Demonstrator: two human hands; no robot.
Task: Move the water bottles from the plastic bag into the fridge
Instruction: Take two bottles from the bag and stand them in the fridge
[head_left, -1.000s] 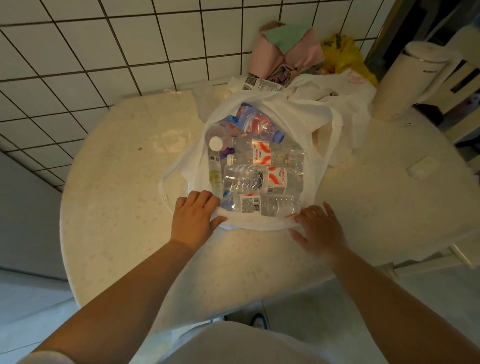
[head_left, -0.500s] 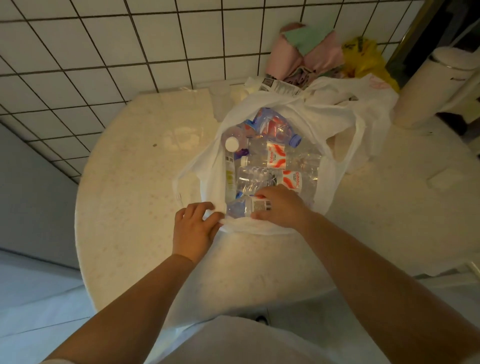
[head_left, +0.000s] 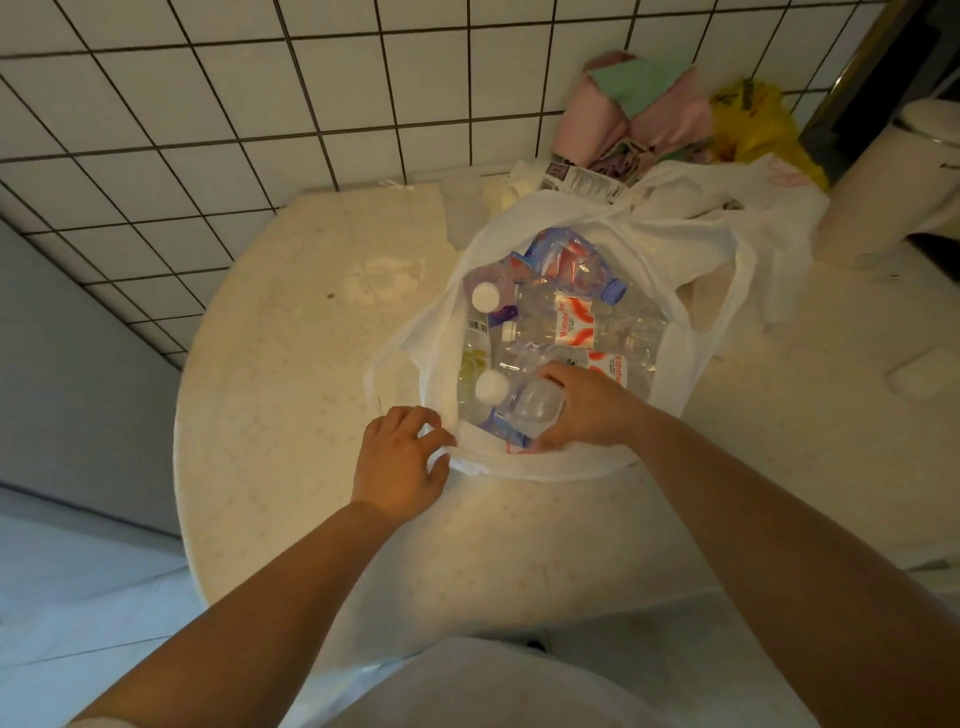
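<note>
A white plastic bag (head_left: 670, 249) lies open on a round pale table (head_left: 291, 374). Several clear water bottles with red-and-white labels (head_left: 574, 322) lie inside it, plus a bluish one (head_left: 571, 260) at the back. My right hand (head_left: 587, 405) is inside the bag and grips the nearest bottle (head_left: 524, 402), which is tilted up with its white cap toward the left. My left hand (head_left: 402, 460) rests on the bag's near rim and holds it down with curled fingers. The fridge is not in view.
A white-tiled wall (head_left: 260, 104) rises behind the table. Pink and green cloth (head_left: 639, 114) and a yellow bag (head_left: 753, 119) lie at the back. A white cylindrical appliance (head_left: 893, 182) stands at the right. A small white block (head_left: 919, 371) lies on the table at the right.
My right hand went from the bag's near rim into the bag, closed round the nearest bottle and tilted it up. My left hand stayed on the rim.
</note>
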